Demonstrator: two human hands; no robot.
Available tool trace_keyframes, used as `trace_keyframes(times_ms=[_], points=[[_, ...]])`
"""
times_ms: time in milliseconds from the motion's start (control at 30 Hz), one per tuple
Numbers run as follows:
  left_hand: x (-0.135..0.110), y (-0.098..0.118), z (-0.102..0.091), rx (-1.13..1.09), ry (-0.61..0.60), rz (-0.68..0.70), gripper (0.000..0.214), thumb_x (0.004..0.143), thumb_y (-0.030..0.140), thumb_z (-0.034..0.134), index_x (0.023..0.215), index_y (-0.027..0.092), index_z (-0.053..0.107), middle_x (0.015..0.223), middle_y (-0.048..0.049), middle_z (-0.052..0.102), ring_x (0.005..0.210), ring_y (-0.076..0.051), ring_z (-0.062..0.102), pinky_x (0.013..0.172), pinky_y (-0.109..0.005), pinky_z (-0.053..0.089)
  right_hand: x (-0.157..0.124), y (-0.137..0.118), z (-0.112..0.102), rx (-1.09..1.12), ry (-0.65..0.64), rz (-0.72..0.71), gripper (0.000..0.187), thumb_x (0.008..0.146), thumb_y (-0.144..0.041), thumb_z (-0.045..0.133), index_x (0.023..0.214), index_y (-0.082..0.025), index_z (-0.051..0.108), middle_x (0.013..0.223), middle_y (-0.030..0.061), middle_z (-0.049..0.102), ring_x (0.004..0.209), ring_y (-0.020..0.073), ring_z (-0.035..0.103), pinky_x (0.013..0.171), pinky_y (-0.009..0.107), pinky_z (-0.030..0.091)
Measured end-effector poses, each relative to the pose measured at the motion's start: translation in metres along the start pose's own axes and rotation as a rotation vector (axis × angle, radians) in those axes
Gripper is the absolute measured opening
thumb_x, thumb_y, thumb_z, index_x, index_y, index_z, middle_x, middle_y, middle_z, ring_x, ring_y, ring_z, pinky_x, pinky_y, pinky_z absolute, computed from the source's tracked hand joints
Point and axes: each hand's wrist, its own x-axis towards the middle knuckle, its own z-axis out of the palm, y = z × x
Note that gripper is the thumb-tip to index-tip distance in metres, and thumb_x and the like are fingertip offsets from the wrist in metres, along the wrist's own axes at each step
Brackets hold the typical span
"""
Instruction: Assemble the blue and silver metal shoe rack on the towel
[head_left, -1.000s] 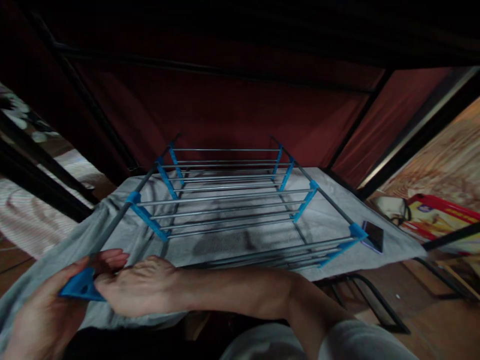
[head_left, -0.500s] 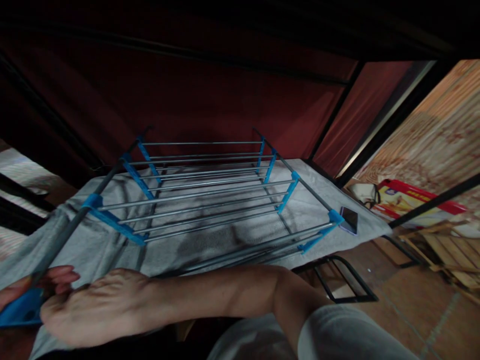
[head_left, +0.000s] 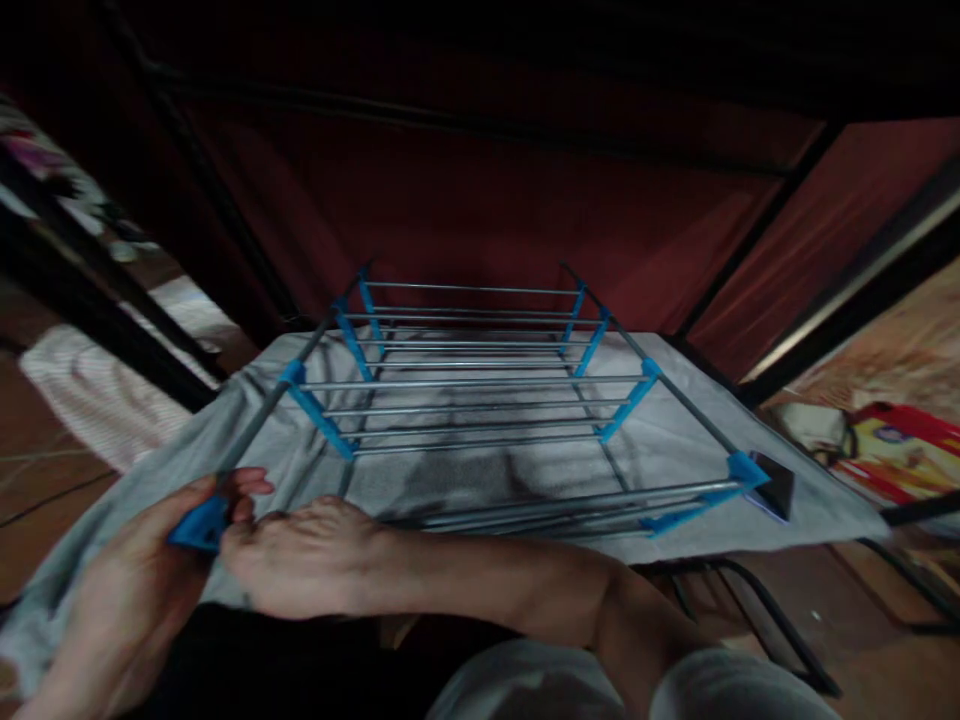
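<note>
A rack point(head_left: 480, 400) of thin metal rods and blue plastic brackets lies on a grey cloth point(head_left: 675, 440) over a frame. My left hand point(head_left: 124, 580) grips the nearest blue bracket point(head_left: 199, 525) at the rack's near left corner, fingers wrapped around it. My right hand point(head_left: 304, 555) reaches across from the right and rests against the same corner, fingers curled at the bracket and rod ends; whether it grips anything is hidden.
A dark phone point(head_left: 776, 490) lies on the cloth at the rack's near right corner. Dark red fabric walls point(head_left: 480, 220) with black poles stand behind. A red and yellow package point(head_left: 892, 450) sits at the right. A black metal frame point(head_left: 750, 600) lies on the floor.
The view swung back to the left, so both hands and the near blue bracket sit more toward the middle. The hands stay on the same corner of the rack.
</note>
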Motion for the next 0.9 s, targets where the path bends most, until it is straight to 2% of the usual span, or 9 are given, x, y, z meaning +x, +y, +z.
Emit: trace_keyframes(times_ms=[67, 200, 333, 467, 667, 900], points=[[0.001, -0.004, 0.002, -0.115, 0.014, -0.01, 0.014, 0.067, 0.032, 0.068, 0.07, 0.02, 0.075, 0.08, -0.0002, 0.075, 0.08, -0.017, 0.064, 0.074, -0.022, 0.053, -0.004, -0.002, 0.0, -0.031, 0.06, 0.06, 0.051, 0.091, -0.015, 0.041, 0.138, 0.004, 0.037, 0.103, 0.0173, 0.073, 0.087, 0.026, 0.072, 0.069, 0.039, 0.057], [-0.002, -0.005, 0.002, -0.157, -0.04, 0.104, 0.022, 0.065, 0.034, 0.072, 0.073, 0.013, 0.075, 0.082, -0.0068, 0.074, 0.078, -0.018, 0.064, 0.072, -0.024, 0.051, -0.004, -0.003, 0.005, -0.09, 0.153, 0.066, 0.044, 0.096, -0.019, 0.04, 0.136, -0.002, 0.04, 0.103, 0.0172, 0.072, 0.087, 0.0259, 0.072, 0.071, 0.039, 0.056], [-0.006, -0.009, 0.001, -0.15, -0.125, 0.165, 0.028, 0.073, 0.038, 0.068, 0.077, 0.011, 0.075, 0.076, -0.0082, 0.071, 0.064, -0.016, 0.057, 0.061, -0.026, 0.045, -0.005, -0.003, 0.006, -0.129, 0.136, 0.104, 0.032, 0.101, -0.025, 0.036, 0.124, -0.01, 0.053, 0.1, 0.0151, 0.073, 0.084, 0.0263, 0.071, 0.071, 0.038, 0.055], [-0.008, -0.013, 0.001, -0.192, -0.166, 0.196, 0.028, 0.076, 0.038, 0.065, 0.08, 0.012, 0.075, 0.076, -0.0077, 0.071, 0.06, -0.014, 0.054, 0.058, -0.026, 0.043, -0.007, -0.003, 0.003, -0.146, 0.126, 0.142, 0.029, 0.103, -0.031, 0.038, 0.119, -0.014, 0.057, 0.103, 0.0119, 0.074, 0.086, 0.0257, 0.072, 0.071, 0.035, 0.053], [-0.008, -0.016, 0.002, -0.223, -0.162, 0.189, 0.029, 0.077, 0.039, 0.066, 0.081, 0.012, 0.076, 0.075, -0.0079, 0.071, 0.058, -0.014, 0.053, 0.055, -0.025, 0.042, -0.008, -0.004, 0.001, -0.181, 0.118, 0.161, 0.031, 0.103, -0.031, 0.038, 0.121, -0.015, 0.056, 0.106, 0.0102, 0.074, 0.087, 0.0252, 0.072, 0.072, 0.034, 0.052], [-0.007, -0.024, 0.009, -0.298, -0.082, 0.168, 0.028, 0.077, 0.039, 0.066, 0.077, 0.013, 0.075, 0.072, -0.0069, 0.07, 0.064, -0.016, 0.06, 0.067, -0.027, 0.049, -0.002, -0.011, -0.001, -0.195, 0.098, 0.167, 0.033, 0.104, -0.03, 0.033, 0.121, -0.014, 0.056, 0.108, 0.013, 0.073, 0.089, 0.0255, 0.071, 0.074, 0.035, 0.051]])
